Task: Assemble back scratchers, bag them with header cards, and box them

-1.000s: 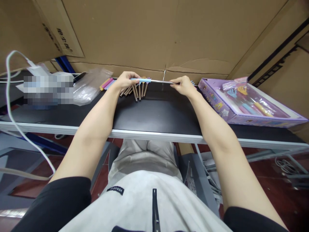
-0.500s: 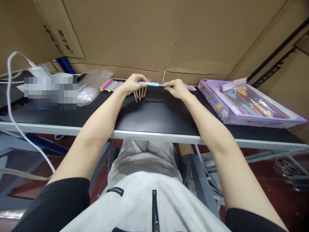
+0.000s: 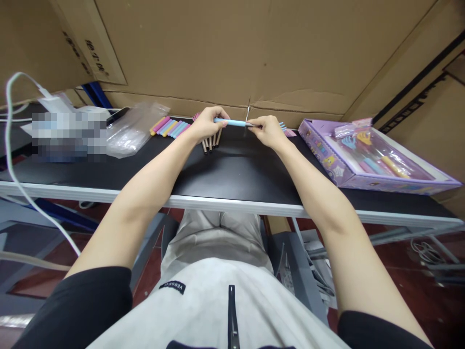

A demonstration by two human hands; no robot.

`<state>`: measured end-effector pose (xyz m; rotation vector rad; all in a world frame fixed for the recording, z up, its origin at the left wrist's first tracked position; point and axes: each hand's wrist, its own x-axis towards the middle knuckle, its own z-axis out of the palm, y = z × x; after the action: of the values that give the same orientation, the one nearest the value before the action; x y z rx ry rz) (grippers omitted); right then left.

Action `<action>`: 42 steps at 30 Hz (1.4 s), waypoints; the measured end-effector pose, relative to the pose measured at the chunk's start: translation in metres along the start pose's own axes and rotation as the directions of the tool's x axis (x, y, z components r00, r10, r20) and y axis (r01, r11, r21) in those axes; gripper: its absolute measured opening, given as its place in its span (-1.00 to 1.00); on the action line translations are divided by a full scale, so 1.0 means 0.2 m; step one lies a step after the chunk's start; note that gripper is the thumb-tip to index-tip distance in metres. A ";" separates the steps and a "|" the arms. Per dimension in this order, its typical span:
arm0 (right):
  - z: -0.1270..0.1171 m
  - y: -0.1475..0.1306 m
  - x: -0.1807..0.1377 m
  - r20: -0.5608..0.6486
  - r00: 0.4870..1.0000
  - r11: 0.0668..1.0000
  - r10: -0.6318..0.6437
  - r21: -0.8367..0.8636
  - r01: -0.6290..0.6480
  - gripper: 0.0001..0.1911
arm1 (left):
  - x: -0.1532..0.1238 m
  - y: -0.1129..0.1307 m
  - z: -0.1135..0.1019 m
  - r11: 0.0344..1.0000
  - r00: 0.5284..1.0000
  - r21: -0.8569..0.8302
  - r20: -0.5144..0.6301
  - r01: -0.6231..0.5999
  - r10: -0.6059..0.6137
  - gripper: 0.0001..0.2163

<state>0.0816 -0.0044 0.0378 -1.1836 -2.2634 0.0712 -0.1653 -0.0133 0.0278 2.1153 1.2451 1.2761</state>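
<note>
My left hand point(image 3: 209, 124) is closed around a light blue tubular handle point(image 3: 236, 123), held level above the black tabletop. My right hand point(image 3: 268, 130) pinches the thin metal rod point(image 3: 250, 124) at the handle's right end. Beyond the right fingers shows a blue claw-shaped head point(image 3: 282, 126), so this looks like a back scratcher. Beneath the left hand lie several metal rods point(image 3: 210, 144), with a pink claw head point(image 3: 196, 116) showing behind that hand. Left of them is a row of pink, yellow, blue and purple handles point(image 3: 170, 127). My fingers partly cover the rod.
On the right stands a purple open box point(image 3: 341, 169) with bagged back scratchers point(image 3: 378, 155) inside. A clear plastic bag point(image 3: 136, 131) lies at the left, near a white cable point(image 3: 10, 140). Cardboard point(image 3: 203, 48) walls the back of the table.
The handle in my left hand has moved right, closer to my right fingers. Less bare rod shows between them. My right hand stays nearly in place.
</note>
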 end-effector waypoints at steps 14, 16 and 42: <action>0.02 0.02 0.00 0.012 1.000 1.000 -0.007 -0.008 0.007 -0.65 | -0.01 -0.01 0.03 1.000 1.000 0.027 0.006 0.008 -0.008 -0.89; 0.02 0.03 0.00 0.039 0.999 1.000 0.023 -0.007 -0.023 -0.67 | -0.02 -0.02 0.04 0.999 0.999 0.030 0.038 0.028 -0.029 -0.88; 0.01 0.11 0.01 0.082 0.994 0.995 0.077 -0.075 -0.070 -0.73 | 0.00 -0.21 0.05 0.947 0.987 0.295 0.059 0.125 -0.149 -0.51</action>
<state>0.0959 0.0105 0.0297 -1.3251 -2.3128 0.0697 -0.1779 0.0103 -0.0049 2.2042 1.5965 0.9876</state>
